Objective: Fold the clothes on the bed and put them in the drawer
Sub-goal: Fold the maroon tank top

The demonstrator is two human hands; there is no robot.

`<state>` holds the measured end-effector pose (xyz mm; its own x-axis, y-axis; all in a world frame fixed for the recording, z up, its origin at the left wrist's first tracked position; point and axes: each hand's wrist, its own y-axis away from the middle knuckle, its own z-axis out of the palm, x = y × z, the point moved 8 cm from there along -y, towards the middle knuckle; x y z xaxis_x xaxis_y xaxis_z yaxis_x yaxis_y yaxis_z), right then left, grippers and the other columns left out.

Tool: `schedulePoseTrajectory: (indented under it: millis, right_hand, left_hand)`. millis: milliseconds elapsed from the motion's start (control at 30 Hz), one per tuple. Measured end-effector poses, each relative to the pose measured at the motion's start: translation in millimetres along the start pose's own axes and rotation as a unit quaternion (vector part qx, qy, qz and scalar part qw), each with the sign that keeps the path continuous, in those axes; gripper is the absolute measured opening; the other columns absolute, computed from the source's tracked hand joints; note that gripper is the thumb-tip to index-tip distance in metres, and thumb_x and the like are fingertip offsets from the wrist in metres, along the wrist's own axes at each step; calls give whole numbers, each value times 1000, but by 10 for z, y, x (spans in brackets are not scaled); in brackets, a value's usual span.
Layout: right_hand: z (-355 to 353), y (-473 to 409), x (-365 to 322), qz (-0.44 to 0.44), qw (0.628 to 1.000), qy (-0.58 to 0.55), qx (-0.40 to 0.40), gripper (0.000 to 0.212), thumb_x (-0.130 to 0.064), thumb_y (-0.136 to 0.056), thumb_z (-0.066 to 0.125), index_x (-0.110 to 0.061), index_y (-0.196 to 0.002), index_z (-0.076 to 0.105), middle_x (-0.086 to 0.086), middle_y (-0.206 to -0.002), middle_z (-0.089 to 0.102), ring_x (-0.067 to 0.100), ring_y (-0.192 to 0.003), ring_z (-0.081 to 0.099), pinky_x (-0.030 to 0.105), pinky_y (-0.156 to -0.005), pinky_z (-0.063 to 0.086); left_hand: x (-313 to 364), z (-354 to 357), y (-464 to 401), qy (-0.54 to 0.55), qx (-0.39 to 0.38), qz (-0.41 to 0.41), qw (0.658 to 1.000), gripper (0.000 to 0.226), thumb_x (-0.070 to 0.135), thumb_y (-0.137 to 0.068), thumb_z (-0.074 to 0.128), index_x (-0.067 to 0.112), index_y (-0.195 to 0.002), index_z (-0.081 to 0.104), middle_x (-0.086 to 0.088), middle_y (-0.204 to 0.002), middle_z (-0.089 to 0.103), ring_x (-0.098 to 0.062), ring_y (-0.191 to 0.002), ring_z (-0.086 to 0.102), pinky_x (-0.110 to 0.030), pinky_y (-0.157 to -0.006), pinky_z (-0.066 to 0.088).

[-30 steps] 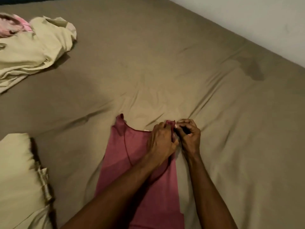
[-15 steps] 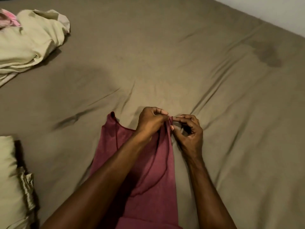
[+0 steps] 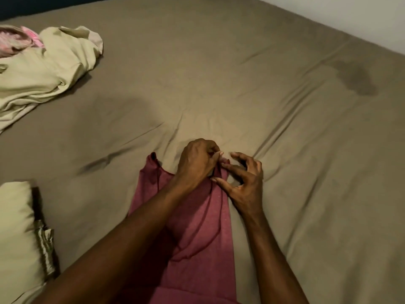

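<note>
A maroon sleeveless top (image 3: 197, 238) lies flat on the olive-brown bed sheet (image 3: 219, 84), neckline pointing away from me. One shoulder strap (image 3: 153, 159) lies free at the left. My left hand (image 3: 197, 163) reaches across the top and pinches the other strap at the right. My right hand (image 3: 243, 183) is just beside it, fingers spread and curved, thumb and index tips touching that strap's edge. Both forearms cover part of the top.
A crumpled pale green garment (image 3: 54, 69) with a pink cloth (image 3: 15, 40) lies at the far left of the bed. A pale pillow (image 3: 15, 238) sits near left. A white wall (image 3: 350, 14) borders the bed's far right, near a dark patch (image 3: 357, 80).
My right hand has loosened from its pinch at the strap, its fingers now spread. My left hand keeps hold of the strap, and the view has shifted slightly.
</note>
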<state>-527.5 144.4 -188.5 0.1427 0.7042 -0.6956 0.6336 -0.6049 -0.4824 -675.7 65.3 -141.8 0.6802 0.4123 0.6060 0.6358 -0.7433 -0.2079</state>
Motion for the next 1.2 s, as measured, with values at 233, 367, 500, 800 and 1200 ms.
schedulePoseTrajectory:
  millis: [233,367,500,800,1200]
  right_hand:
    - [89,-1,-115,-16,991,123,-39,37,-57,-99,51,-46,-131,67,-5,-162,42,17,-150,38,44,-103,31]
    - [63,-32,-230,-26,990,130,-38,42,-48,-103,48,-41,-143,58,-4,-163,40,17,-152,34,52,-108,31]
    - [76,-75,-602,-81,981,176,-24,37,-39,-98,58,-31,-133,68,-3,-154,53,20,-147,42,48,-109,27]
    - [1330,-219,-1440,116,980,16,-159,55,-76,-84,57,-31,-106,77,-13,-95,76,11,-102,63,39,-96,43]
    - [1700,-475,-1194,88,986,-8,-143,9,-31,-87,79,-26,-94,82,-9,-93,77,16,-96,65,37,-85,50]
  left_hand:
    - [-425,-1262,1107,25,272,-64,960,13,20,-93,71,23,-105,74,8,-96,74,-12,-77,69,-32,-71,57]
    - [-1352,-1435,1539,134,226,-264,928,16,43,-91,72,27,-92,77,11,-78,75,-8,-68,72,-45,-70,62]
    - [-1494,-1304,1456,190,117,-273,936,30,59,-84,71,31,-84,79,13,-73,76,-7,-69,74,-45,-74,63]
    - [-1531,-1120,1389,146,95,-323,930,26,52,-65,89,38,-83,77,21,-74,72,3,-72,68,-27,-69,55]
    - [-1709,-973,1499,250,112,-350,896,37,71,-67,78,36,-80,78,21,-73,73,0,-69,69,-31,-67,57]
